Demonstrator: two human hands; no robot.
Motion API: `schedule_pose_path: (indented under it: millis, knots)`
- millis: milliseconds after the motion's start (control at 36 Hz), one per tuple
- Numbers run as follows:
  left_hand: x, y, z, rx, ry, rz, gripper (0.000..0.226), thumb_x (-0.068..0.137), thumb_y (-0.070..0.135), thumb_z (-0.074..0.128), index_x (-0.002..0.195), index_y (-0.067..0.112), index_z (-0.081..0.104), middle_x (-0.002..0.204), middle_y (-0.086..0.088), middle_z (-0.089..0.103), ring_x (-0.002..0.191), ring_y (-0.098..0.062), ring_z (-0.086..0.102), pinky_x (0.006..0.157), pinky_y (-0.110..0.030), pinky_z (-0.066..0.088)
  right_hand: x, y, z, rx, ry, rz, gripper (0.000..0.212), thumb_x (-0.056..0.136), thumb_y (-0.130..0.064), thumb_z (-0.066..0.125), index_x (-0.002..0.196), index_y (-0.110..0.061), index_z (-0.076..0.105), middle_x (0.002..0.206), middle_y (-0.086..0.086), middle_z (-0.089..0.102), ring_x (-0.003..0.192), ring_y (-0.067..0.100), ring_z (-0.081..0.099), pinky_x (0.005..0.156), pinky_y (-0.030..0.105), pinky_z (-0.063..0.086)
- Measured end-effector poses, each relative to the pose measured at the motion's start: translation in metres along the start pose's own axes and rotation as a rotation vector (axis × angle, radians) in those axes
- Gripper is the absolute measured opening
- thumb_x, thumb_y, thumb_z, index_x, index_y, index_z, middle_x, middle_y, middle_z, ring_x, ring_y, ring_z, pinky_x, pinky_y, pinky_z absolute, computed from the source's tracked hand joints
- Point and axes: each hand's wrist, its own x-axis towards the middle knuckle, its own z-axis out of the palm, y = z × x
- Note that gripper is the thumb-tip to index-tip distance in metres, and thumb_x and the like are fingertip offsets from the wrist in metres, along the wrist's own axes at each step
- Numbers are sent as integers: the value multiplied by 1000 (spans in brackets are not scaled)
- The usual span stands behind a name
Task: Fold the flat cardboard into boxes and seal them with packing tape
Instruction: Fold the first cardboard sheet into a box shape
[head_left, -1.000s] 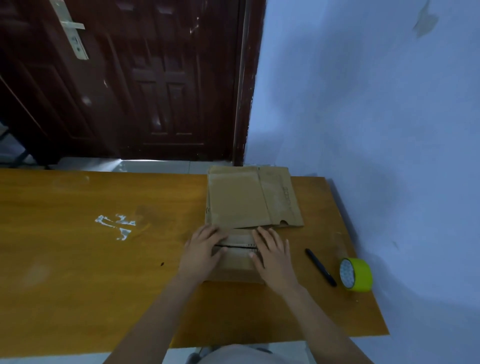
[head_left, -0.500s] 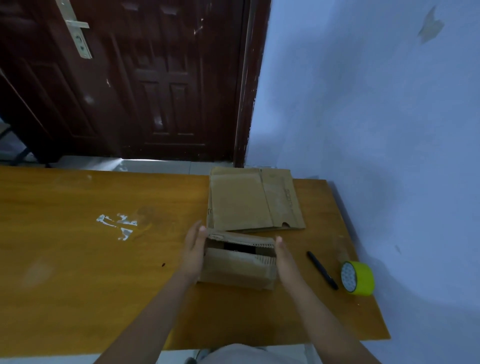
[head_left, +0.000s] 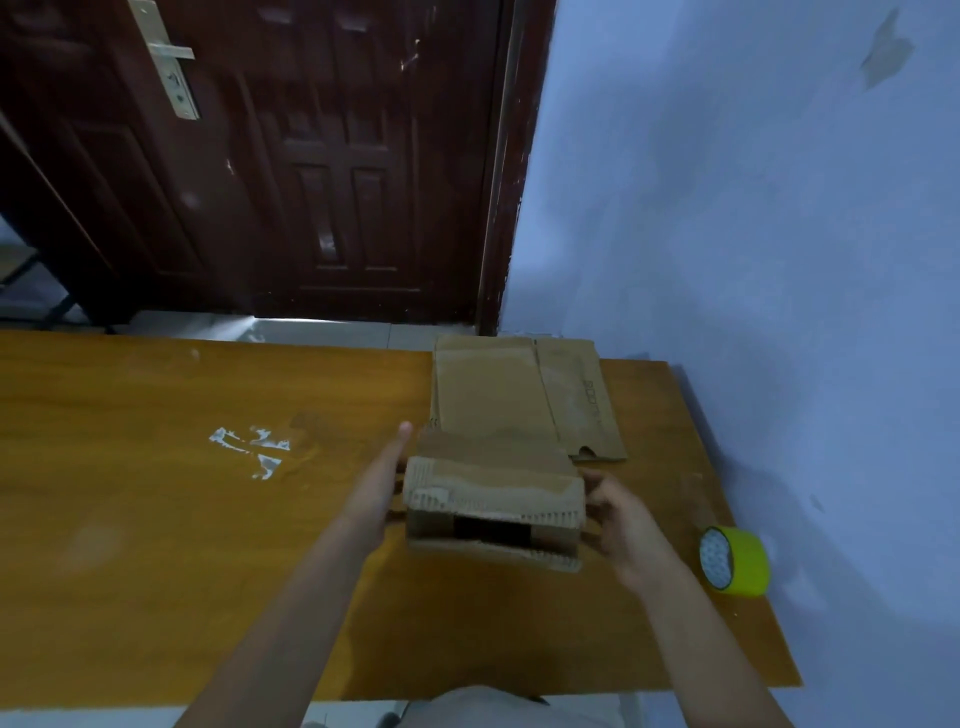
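The half-formed box (head_left: 493, 499) is held just above the counter (head_left: 156, 519), toward its right end, its open end turned to the person, probably so the flaps can be checked before closing. The left hand (head_left: 376, 488) presses flat against the box's left side with fingers straight; the right hand (head_left: 618, 519) has a curled grip round the right side. More flat cardboard (head_left: 519, 395) lies at the counter's far edge. The yellow tape roll (head_left: 735, 558) sits near the right edge, likely kept handy for sealing.
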Motion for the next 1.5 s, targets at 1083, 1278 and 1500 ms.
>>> schedule_pose_path:
  millis: [1083,1278,1500]
  knots:
    - [9,-59,16,368,46,199,29,98,37,44,89,11,35,75,-5,31,63,-20,33,54,-29,27,16,57,25,-375,341,64,35,93,-45,50,108,-13,50,88,-2,53,74,9,50,61,22,42]
    - [10,-58,10,288,-54,97,24,94,13,53,110,8,37,90,-5,41,76,-20,44,66,-45,42,9,51,19,-212,185,122,28,93,-22,51,119,-14,44,107,4,53,91,13,51,71,30,40]
    - [1,-71,13,389,0,403,44,89,-2,55,115,19,27,111,0,44,91,-20,58,69,-42,56,3,52,12,-324,38,63,57,93,-12,51,143,-18,25,125,-2,47,100,6,46,74,16,39]
